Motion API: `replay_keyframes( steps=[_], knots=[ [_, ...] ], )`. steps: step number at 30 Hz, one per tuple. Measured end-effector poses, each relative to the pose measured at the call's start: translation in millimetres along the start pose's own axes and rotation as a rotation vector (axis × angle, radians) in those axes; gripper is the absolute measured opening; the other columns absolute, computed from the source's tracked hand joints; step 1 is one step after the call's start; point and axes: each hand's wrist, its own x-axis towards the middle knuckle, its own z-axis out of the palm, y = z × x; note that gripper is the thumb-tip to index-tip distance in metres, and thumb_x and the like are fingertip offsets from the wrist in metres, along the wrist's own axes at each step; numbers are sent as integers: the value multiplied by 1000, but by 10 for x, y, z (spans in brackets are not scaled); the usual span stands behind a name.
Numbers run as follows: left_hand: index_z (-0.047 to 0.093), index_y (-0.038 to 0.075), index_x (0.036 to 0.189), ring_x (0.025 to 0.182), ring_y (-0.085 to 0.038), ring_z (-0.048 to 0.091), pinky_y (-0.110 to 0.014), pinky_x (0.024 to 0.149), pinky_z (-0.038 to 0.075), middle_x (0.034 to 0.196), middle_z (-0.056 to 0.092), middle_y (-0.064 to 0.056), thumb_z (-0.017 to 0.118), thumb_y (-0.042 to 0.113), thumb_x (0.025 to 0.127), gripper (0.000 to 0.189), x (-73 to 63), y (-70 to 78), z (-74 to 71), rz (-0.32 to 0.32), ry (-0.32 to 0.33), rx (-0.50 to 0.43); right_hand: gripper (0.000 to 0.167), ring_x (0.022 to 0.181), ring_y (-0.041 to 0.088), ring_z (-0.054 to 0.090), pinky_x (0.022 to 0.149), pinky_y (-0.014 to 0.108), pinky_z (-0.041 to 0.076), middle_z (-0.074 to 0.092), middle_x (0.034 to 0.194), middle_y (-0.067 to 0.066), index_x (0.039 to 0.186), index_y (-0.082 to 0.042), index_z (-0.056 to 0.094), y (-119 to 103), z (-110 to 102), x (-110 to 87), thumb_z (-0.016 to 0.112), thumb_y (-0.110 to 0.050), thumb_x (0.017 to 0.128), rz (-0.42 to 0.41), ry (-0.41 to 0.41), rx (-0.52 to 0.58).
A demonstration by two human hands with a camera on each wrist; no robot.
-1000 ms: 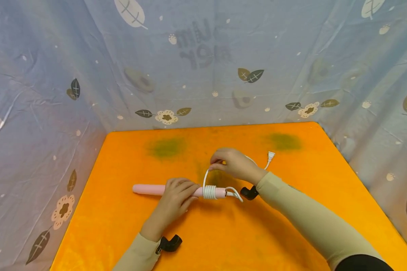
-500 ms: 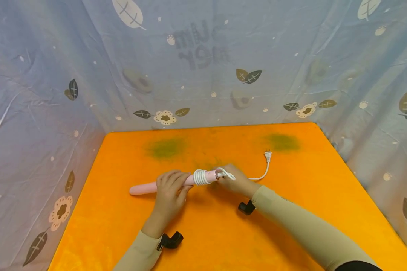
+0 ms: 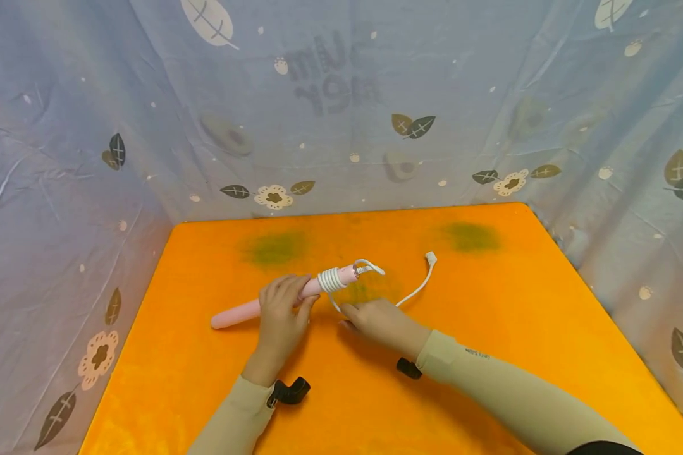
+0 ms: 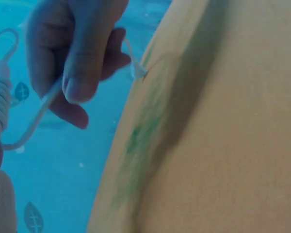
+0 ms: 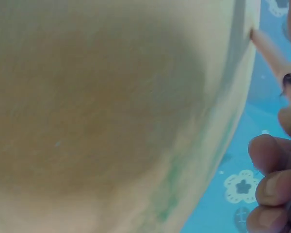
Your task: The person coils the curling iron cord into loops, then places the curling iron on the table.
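Observation:
A slim pink hair iron is tilted over the table, its corded end raised to the right. My left hand grips it around the middle. White power cord is wound in several turns near the corded end. From those turns a strand runs down to my right hand, which pinches it between thumb and fingers. The left wrist view shows this right hand on the cord up close. The loose length ends in a white plug farther back. In the right wrist view, the iron's tip and some fingers show at the edge.
The orange table has dark green smudges near its back edge. Patterned blue-grey curtains hang behind it and at both sides. Black wrist mounts stick out below the sleeves.
My right hand has carried the cord over behind the iron and down to the front side. The iron's corded end has risen and tilted away. The plug has been drawn a little left.

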Motion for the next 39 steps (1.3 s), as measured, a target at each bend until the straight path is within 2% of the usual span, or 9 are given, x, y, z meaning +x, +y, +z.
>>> replay_keyframes(
  steps=[6, 14, 20, 26, 30, 35, 39],
  knots=[
    [67, 4, 114, 109, -33, 55, -51, 91, 34, 110, 68, -9, 83, 13, 75, 44, 9, -21, 5, -37, -74, 24, 25, 45, 9, 46, 40, 28, 37, 42, 57, -7, 77, -12, 50, -61, -115, 33, 72, -20, 87, 17, -42, 15],
    [67, 7, 117, 111, -31, 54, -50, 93, 33, 111, 68, -8, 81, 15, 79, 41, -19, -59, 23, -69, -121, 44, 20, 48, 7, 46, 41, 26, 37, 46, 59, -7, 77, -14, 54, -65, -265, 86, 69, -20, 89, -12, -19, 22],
    [68, 7, 114, 109, -31, 56, -50, 91, 35, 110, 68, -7, 81, 15, 79, 39, -59, -86, 49, -43, -159, 43, 18, 52, 6, 43, 46, 24, 37, 47, 62, -7, 77, -15, 58, -32, -376, 139, 70, -21, 88, -40, 24, 28],
    [69, 8, 116, 108, -29, 56, -48, 91, 36, 109, 68, -6, 80, 18, 81, 38, -101, -96, 61, -28, -234, 56, 16, 56, 10, 47, 52, 27, 42, 50, 66, -4, 80, -14, 61, 5, -480, 174, 73, -21, 86, -27, 36, 27],
    [69, 9, 116, 107, -28, 56, -47, 90, 36, 109, 68, -6, 79, 18, 81, 38, -93, -91, 36, -50, -242, 66, 16, 57, 9, 47, 51, 26, 42, 51, 68, -4, 79, -14, 61, 5, -529, 145, 74, -21, 86, -27, 34, 28],
    [69, 10, 115, 106, -28, 56, -49, 90, 35, 108, 68, -5, 80, 19, 81, 37, -53, -89, -2, -80, -225, 64, 24, 54, 7, 39, 49, 22, 36, 45, 63, -5, 72, -14, 56, -13, -551, 105, 72, -20, 88, -48, 37, 39],
    [69, 10, 115, 106, -28, 56, -49, 91, 36, 109, 68, -5, 80, 18, 81, 37, -55, -78, -11, -77, -276, 69, 21, 55, 8, 43, 50, 23, 39, 51, 67, -4, 76, -13, 58, -27, -583, 118, 73, -21, 88, -63, 36, 11]
  ],
)
